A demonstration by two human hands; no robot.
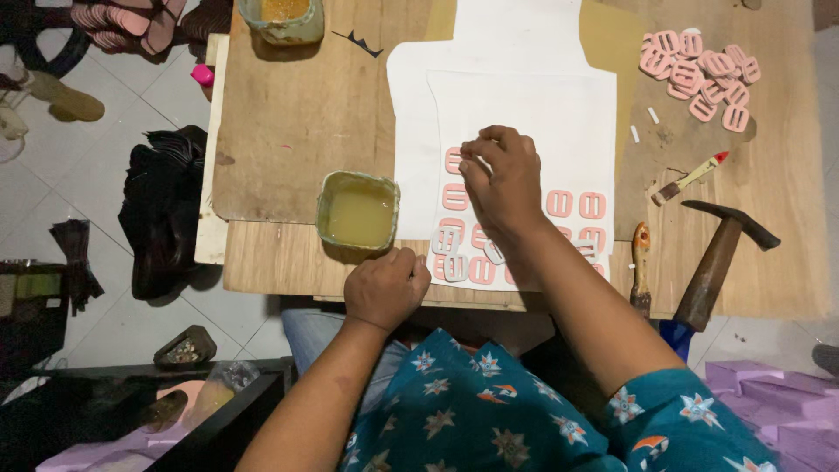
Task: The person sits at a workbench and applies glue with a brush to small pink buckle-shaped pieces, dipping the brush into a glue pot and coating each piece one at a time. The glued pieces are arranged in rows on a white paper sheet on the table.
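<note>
My right hand point(500, 179) reaches over a white sheet point(559, 114) on the wooden board, its fingertips pinching a small pale buckle piece at the upper left of the rows. Pink rectangular buckles point(592, 205) lie in rows on that sheet, some hidden under my hand and forearm. A few whitish buckles point(447, 253) sit near the sheet's lower left corner. My left hand point(384, 287) rests as a closed fist at the board's near edge, beside a square tub of yellowish glue point(358, 212); whether it holds anything I cannot tell.
A pile of loose pink buckles point(703, 74) lies at the far right. A hammer point(717, 258), a small brush point(690, 177) and a wooden-handled tool point(641, 267) lie right of the sheet. A second glue tub point(281, 17) stands at the far edge. Dark straps point(166, 201) lie on the floor left.
</note>
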